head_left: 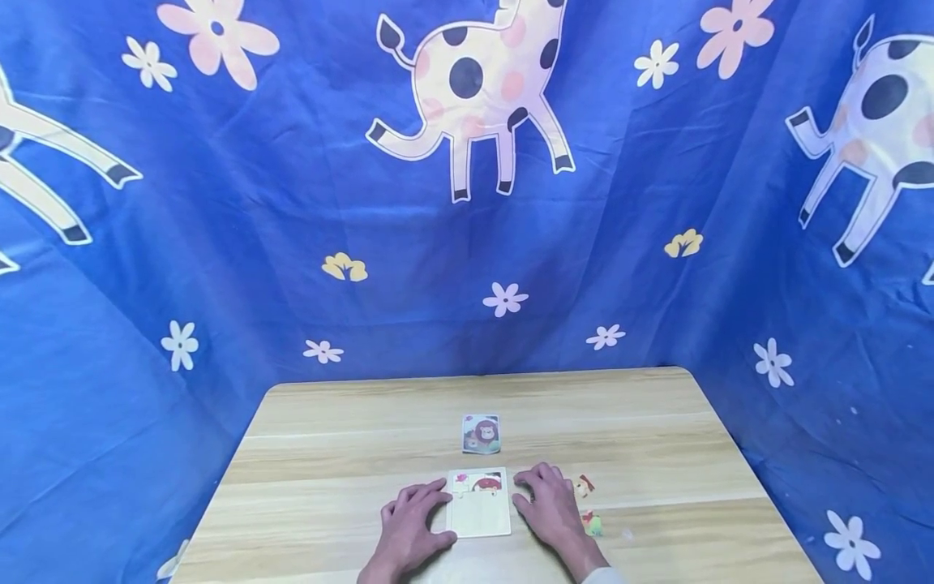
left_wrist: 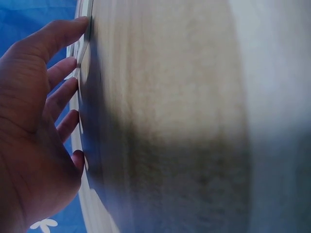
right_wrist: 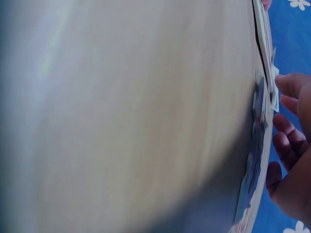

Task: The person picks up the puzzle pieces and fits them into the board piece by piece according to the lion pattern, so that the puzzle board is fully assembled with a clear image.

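Note:
A pale square puzzle board (head_left: 480, 519) lies on the table, with pieces showing part of a brown-maned picture (head_left: 487, 483) along its far side. At the board's left edge rests my left hand (head_left: 412, 527), thumb and fingers spread and loosely bent; the left wrist view shows this hand (left_wrist: 39, 107) with nothing in its palm. My right hand (head_left: 550, 507) lies just off the board's right edge, fingers loosely bent. Loose puzzle pieces (head_left: 593, 523) sit right of it. In the right wrist view, this hand (right_wrist: 294, 141) holds nothing visible.
Behind the board lies a lion picture card (head_left: 481, 435). Another loose piece (head_left: 584, 486) is beside the right hand's fingers. The wood-grain table (head_left: 328, 438) is enclosed by a blue curtain (head_left: 416, 324) at its back and sides.

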`<act>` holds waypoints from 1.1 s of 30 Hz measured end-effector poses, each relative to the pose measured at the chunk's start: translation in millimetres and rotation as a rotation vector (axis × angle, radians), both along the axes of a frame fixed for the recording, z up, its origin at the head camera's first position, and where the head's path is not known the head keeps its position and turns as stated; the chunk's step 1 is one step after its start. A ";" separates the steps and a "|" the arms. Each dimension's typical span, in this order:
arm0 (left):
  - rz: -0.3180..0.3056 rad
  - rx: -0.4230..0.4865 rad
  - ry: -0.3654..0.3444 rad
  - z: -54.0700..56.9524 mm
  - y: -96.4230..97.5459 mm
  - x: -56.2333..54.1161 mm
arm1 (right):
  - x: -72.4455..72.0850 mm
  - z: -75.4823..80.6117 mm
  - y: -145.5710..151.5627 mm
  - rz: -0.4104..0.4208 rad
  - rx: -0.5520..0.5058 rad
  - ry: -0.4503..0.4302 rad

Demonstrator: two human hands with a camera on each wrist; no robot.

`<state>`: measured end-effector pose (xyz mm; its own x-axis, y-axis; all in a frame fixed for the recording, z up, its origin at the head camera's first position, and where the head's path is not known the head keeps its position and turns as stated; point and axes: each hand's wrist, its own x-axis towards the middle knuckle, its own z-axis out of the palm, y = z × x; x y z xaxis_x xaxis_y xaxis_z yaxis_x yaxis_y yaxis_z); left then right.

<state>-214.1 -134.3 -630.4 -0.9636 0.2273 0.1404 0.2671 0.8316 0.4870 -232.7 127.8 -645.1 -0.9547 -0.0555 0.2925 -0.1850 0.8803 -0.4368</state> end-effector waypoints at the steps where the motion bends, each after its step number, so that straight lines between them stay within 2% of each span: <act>1: 0.002 -0.002 0.000 0.3 -0.3 -0.1 | 0.9 0.4 2.7 -0.002 -0.002 0.002; 12: 0.009 -0.011 -0.022 0.6 -1.5 -2.0 | 2.4 1.3 25.7 -0.054 -0.033 0.031; 25: 0.010 -0.007 -0.026 -0.3 -1.5 -2.7 | 6.8 0.6 34.2 -0.040 0.059 -0.039; 33: 0.009 0.004 -0.038 1.4 -1.1 -1.4 | 7.5 1.6 34.3 -0.039 0.046 -0.073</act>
